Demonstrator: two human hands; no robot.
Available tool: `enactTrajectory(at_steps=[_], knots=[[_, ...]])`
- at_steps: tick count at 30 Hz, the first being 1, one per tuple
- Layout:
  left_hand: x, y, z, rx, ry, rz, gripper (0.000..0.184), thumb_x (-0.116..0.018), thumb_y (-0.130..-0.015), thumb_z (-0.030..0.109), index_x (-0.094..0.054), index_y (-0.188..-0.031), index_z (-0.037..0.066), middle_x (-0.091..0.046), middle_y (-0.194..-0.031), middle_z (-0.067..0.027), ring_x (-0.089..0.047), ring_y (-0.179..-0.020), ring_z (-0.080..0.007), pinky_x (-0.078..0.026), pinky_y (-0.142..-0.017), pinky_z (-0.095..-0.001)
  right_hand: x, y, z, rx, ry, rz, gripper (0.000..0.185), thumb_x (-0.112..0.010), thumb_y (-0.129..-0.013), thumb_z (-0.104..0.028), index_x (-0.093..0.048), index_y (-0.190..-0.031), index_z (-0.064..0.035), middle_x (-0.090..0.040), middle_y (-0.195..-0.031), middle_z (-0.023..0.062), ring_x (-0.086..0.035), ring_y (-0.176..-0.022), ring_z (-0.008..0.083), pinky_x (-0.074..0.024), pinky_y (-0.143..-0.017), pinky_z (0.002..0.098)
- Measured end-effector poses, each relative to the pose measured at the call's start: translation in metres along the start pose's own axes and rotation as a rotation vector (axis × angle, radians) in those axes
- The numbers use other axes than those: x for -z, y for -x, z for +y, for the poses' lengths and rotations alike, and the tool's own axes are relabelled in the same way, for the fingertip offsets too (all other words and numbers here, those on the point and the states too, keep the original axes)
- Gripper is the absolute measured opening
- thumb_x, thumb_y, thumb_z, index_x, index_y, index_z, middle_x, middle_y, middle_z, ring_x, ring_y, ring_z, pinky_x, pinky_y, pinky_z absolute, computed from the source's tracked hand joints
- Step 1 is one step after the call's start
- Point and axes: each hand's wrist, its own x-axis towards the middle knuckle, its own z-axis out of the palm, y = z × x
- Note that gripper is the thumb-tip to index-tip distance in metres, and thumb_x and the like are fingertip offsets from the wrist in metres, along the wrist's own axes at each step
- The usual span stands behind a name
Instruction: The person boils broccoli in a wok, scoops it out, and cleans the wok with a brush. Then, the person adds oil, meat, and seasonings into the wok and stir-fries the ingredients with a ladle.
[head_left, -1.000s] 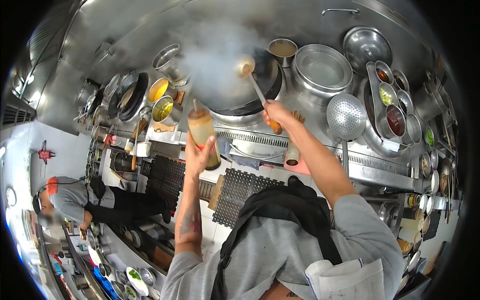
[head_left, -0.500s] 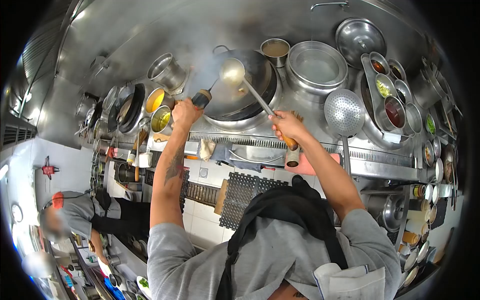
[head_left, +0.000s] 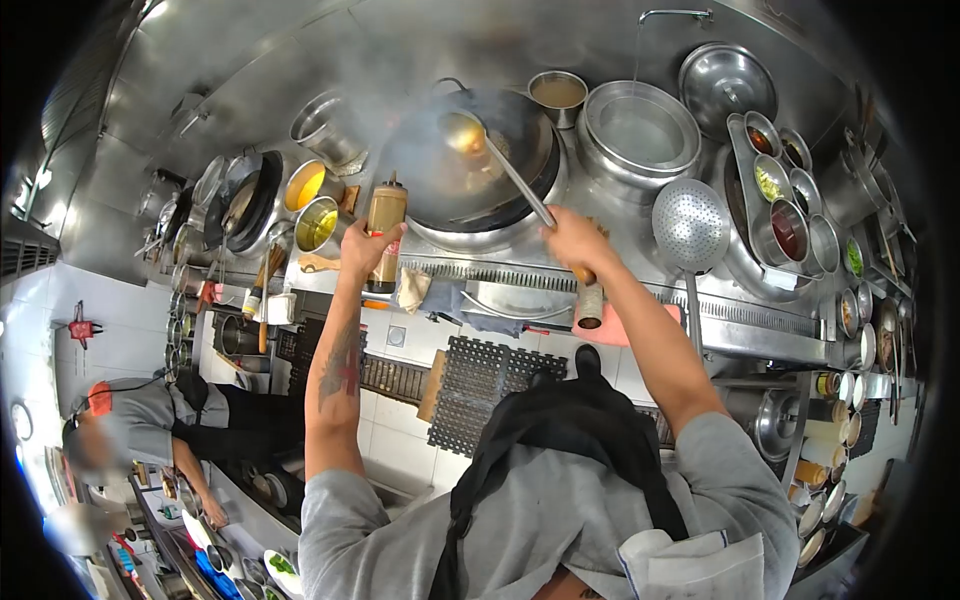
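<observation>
My left hand (head_left: 368, 247) is closed round the lower part of a squeeze bottle (head_left: 387, 212) of brown sauce, which stands upright with its nozzle up, left of the wok. My right hand (head_left: 578, 243) grips the wooden handle of a ladle (head_left: 517, 182). The ladle's bowl is over the dark wok (head_left: 430, 200), and an orange glow shows at it. Steam or smoke partly hides the wok's left side and contents.
Left of the bottle are two pots of yellow liquid (head_left: 317, 224). To the right are a large water pot (head_left: 643, 130), a perforated strainer (head_left: 691, 225) and a tray of sauce bowls (head_left: 788, 230). A co-worker (head_left: 150, 420) is at the lower left.
The bottle was upright, then tipped toward the wok, and is now upright again beside it. The ladle's bowl has shifted slightly, and the smoke over the wok has thinned since the first frame.
</observation>
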Motion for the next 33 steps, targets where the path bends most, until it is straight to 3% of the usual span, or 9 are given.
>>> enactTrajectory(at_steps=[2,5,9,14,16,18,24,28,33], knots=[[0.002,0.021,0.015,0.070,0.371,0.004,0.062,-0.083,-0.072,0.046,-0.067,-0.102,-0.006,-0.071,-0.087,-0.0145,-0.067,-0.076,-0.0186,-0.053,-0.071,-0.0328,-0.006,0.006,0.000,-0.235,-0.197,-0.222,0.046,-0.059,-0.091,-0.018,-0.049,-0.128,0.0062,-0.067,-0.089,0.0186,-0.065,-0.059,0.0290,-0.0520,-0.055,0.0410],[0.000,0.038,-0.004,0.026,0.470,0.106,0.050,-0.083,-0.075,0.037,-0.068,-0.100,-0.004,-0.070,-0.084,-0.0116,-0.065,-0.074,-0.0158,-0.052,-0.070,-0.0312,-0.022,-0.002,0.028,0.137,0.059,0.323,0.042,-0.057,-0.093,-0.018,-0.051,-0.129,0.0036,-0.065,-0.080,0.0138,-0.061,-0.052,0.0238,-0.0497,-0.049,0.0388],[0.016,0.078,-0.013,0.000,0.643,0.076,0.045,-0.081,-0.079,0.030,-0.067,-0.103,-0.004,-0.070,-0.087,-0.0093,-0.062,-0.076,-0.0125,-0.050,-0.070,-0.0287,0.084,-0.033,0.033,-0.435,-1.608,0.032,0.008,-0.049,-0.098,-0.013,-0.043,-0.094,-0.0093,-0.048,-0.067,-0.0004,-0.043,-0.045,0.0082,-0.0394,-0.039,0.0250],[0.022,0.100,-0.028,-0.003,0.677,0.106,0.042,-0.082,-0.078,0.026,-0.067,-0.103,-0.005,-0.071,-0.090,-0.0107,-0.064,-0.079,-0.0134,-0.051,-0.073,-0.0297,0.186,-0.046,0.029,-0.516,-1.892,0.190,0.008,-0.044,-0.097,-0.005,-0.042,-0.090,-0.0086,-0.046,-0.068,0.0007,-0.044,-0.049,0.0056,-0.0378,-0.041,0.0200],[0.026,0.106,-0.028,-0.010,0.638,0.108,0.042,-0.082,-0.078,0.025,-0.067,-0.103,-0.005,-0.071,-0.091,-0.0109,-0.064,-0.079,-0.0136,-0.051,-0.073,-0.0296,0.193,-0.029,0.016,-0.630,-1.780,0.167,0.004,-0.047,-0.096,-0.005,-0.044,-0.093,-0.0065,-0.048,-0.069,0.0016,-0.043,-0.050,0.0060,-0.0384,-0.041,0.0216],[0.026,0.110,-0.026,-0.004,0.595,0.119,0.041,-0.082,-0.078,0.024,-0.067,-0.103,-0.005,-0.071,-0.091,-0.0111,-0.065,-0.079,-0.0138,-0.051,-0.073,-0.0295,0.185,-0.002,-0.015,-0.482,-0.951,0.231,0.009,-0.051,-0.097,-0.009,-0.048,-0.098,-0.0015,-0.050,-0.072,0.0018,-0.042,-0.049,0.0049,-0.0362,-0.041,0.0206],[0.032,0.119,0.005,-0.138,0.587,0.137,0.039,-0.081,-0.079,0.021,-0.065,-0.103,-0.004,-0.070,-0.092,-0.0095,-0.064,-0.080,-0.0140,-0.050,-0.075,-0.0283,0.145,-0.011,-0.042,-0.450,-0.786,-0.037,0.019,-0.055,-0.095,-0.012,-0.053,-0.080,-0.0012,-0.053,-0.066,0.0033,-0.046,-0.049,0.0095,-0.0409,-0.043,0.0256],[0.039,0.129,0.040,-0.155,0.702,0.074,0.039,-0.081,-0.079,0.021,-0.065,-0.105,-0.004,-0.070,-0.092,-0.0095,-0.064,-0.081,-0.0138,-0.050,-0.076,-0.0282,0.088,-0.014,-0.022,-0.112,0.208,0.018,0.020,-0.056,-0.095,-0.018,-0.056,-0.096,0.0015,-0.058,-0.070,0.0078,-0.053,-0.047,0.0161,-0.0453,-0.045,0.0340],[0.025,0.140,0.103,-0.251,0.856,0.104,0.044,-0.080,-0.079,0.018,-0.062,-0.112,-0.004,-0.069,-0.100,-0.0104,-0.064,-0.085,-0.0146,-0.051,-0.078,-0.0301,0.011,0.036,0.068,-0.188,-0.256,0.018,0.029,-0.060,-0.089,-0.016,-0.056,-0.108,0.0041,-0.067,-0.094,0.0273,-0.069,-0.073,0.0364,-0.0546,-0.067,0.0443]])
